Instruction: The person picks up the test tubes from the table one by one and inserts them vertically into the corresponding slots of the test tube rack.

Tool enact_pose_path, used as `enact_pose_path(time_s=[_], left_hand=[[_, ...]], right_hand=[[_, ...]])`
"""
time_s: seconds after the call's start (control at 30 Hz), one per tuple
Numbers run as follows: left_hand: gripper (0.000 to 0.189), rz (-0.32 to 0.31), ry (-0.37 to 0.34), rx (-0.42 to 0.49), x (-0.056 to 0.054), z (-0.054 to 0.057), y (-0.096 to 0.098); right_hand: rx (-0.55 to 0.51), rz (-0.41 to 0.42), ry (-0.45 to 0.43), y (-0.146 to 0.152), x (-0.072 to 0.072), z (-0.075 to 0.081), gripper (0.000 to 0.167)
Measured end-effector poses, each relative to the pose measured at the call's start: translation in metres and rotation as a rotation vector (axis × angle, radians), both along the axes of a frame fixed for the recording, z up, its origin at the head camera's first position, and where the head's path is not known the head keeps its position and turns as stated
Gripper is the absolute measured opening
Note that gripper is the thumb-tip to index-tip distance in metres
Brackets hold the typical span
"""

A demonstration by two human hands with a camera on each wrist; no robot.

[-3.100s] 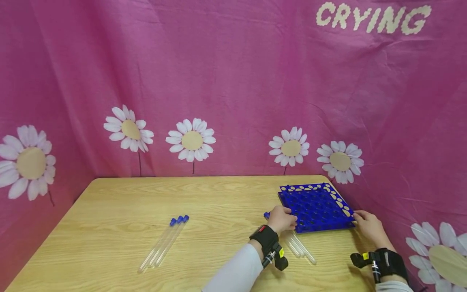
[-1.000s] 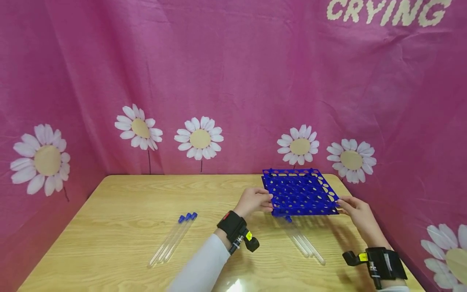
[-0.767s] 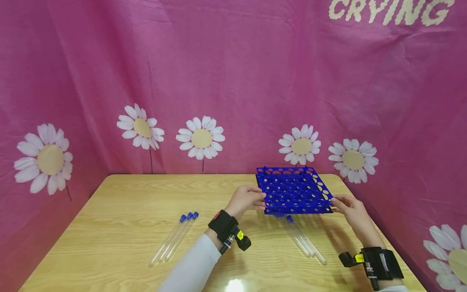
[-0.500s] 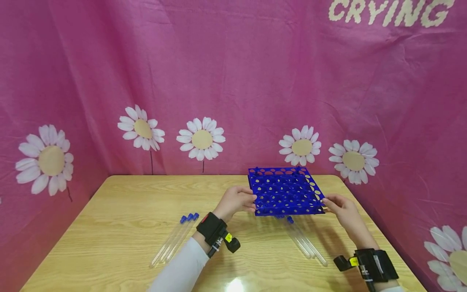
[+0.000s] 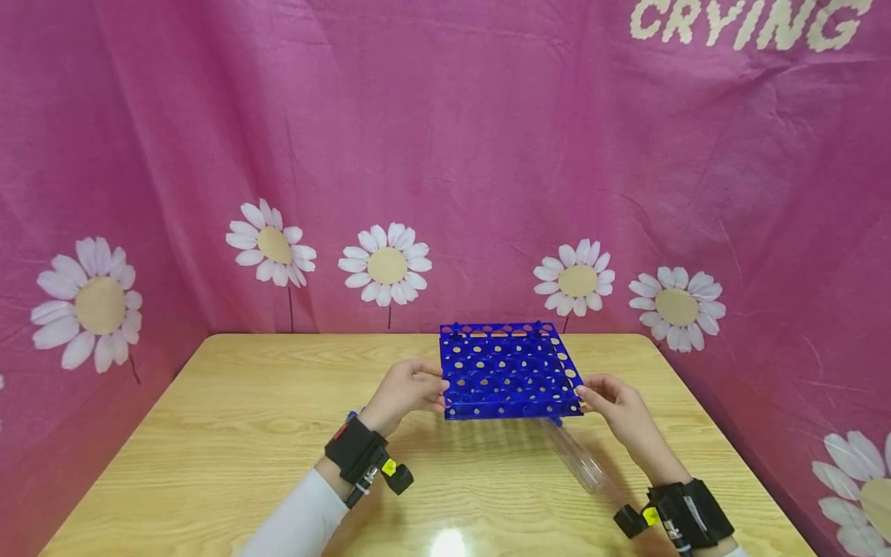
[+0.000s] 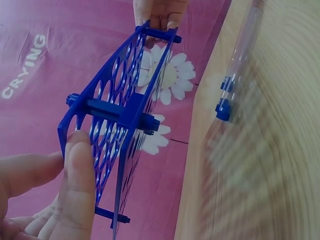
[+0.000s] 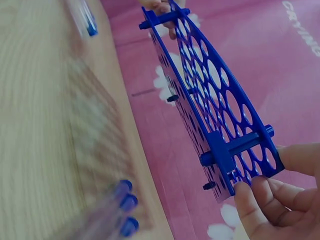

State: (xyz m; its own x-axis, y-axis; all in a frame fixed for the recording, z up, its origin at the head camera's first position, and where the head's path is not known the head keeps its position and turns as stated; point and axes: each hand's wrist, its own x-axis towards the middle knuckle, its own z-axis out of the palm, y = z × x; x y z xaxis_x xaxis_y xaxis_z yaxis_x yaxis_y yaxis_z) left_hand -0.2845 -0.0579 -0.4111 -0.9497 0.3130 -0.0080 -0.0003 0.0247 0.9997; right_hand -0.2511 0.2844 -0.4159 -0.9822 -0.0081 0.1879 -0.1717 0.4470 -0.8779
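Observation:
A blue two-tier test tube rack (image 5: 510, 371) with rows of round holes is held level above the table between both hands. My left hand (image 5: 409, 393) grips its left edge, thumb and fingers pinching the upper plate in the left wrist view. The right edge is pinched by my right hand (image 5: 619, 411), whose thumb and fingers (image 7: 254, 202) curl on the plate's corner in the right wrist view. No tubes stand in the rack. Beneath its right side lie clear test tubes (image 5: 579, 462) with blue caps, partly covered by the rack.
Another group of blue-capped tubes lies at left, mostly behind my left wrist; a blue cap (image 5: 353, 415) peeks out. The wooden table (image 5: 230, 402) meets a pink flowered curtain (image 5: 473, 193) at its back edge. The curtain also closes in both sides.
Both hands have lifted the rack off the table's right side and carried it leftward toward the middle. The right tubes' caps are now mostly covered; my left forearm now hides the left tubes.

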Motion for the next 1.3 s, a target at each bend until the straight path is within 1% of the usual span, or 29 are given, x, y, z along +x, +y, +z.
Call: enact_pose_path(time_s=[0.17,0.33,0.47,0.57,0.63,0.83,0.97,1.0,1.17,1.3], left_hand=[[0.033,0.01,0.004,-0.032,0.01,-0.001,-0.016],[0.034,0.017,0.011,-0.07,0.021,-0.002,-0.032],[0.034,0.019,0.01,-0.1,0.03,-0.002,-0.044],[0.035,0.016,0.005,-0.113,0.037,-0.004,-0.052],[0.036,0.009,0.002,-0.117,0.042,-0.006,-0.056],[0.037,0.001,-0.024,-0.136,0.054,-0.018,-0.068],[0.037,-0.006,-0.05,-0.138,0.059,-0.03,-0.072],[0.037,-0.012,-0.062,-0.127,0.06,-0.033,-0.073],[0.038,-0.033,-0.089,-0.086,0.065,-0.045,-0.075],[0.037,-0.038,-0.054,-0.097,0.065,-0.05,-0.075]], right_hand=[[-0.035,0.028,-0.017,-0.016,0.008,0.0,0.032],[-0.062,0.082,-0.022,-0.029,0.017,-0.001,0.03],[-0.088,0.112,-0.068,-0.037,0.021,-0.003,0.03],[-0.085,0.125,-0.107,-0.043,0.024,-0.007,0.031],[-0.066,0.139,-0.117,-0.046,0.026,-0.011,0.031],[0.002,0.198,-0.112,-0.053,0.036,-0.028,0.027],[0.035,0.189,-0.114,-0.056,0.041,-0.039,0.027],[0.038,0.19,-0.112,-0.057,0.042,-0.041,0.027],[0.001,0.204,-0.087,-0.06,0.048,-0.05,0.025],[-0.019,0.223,-0.08,-0.06,0.049,-0.057,0.023]])
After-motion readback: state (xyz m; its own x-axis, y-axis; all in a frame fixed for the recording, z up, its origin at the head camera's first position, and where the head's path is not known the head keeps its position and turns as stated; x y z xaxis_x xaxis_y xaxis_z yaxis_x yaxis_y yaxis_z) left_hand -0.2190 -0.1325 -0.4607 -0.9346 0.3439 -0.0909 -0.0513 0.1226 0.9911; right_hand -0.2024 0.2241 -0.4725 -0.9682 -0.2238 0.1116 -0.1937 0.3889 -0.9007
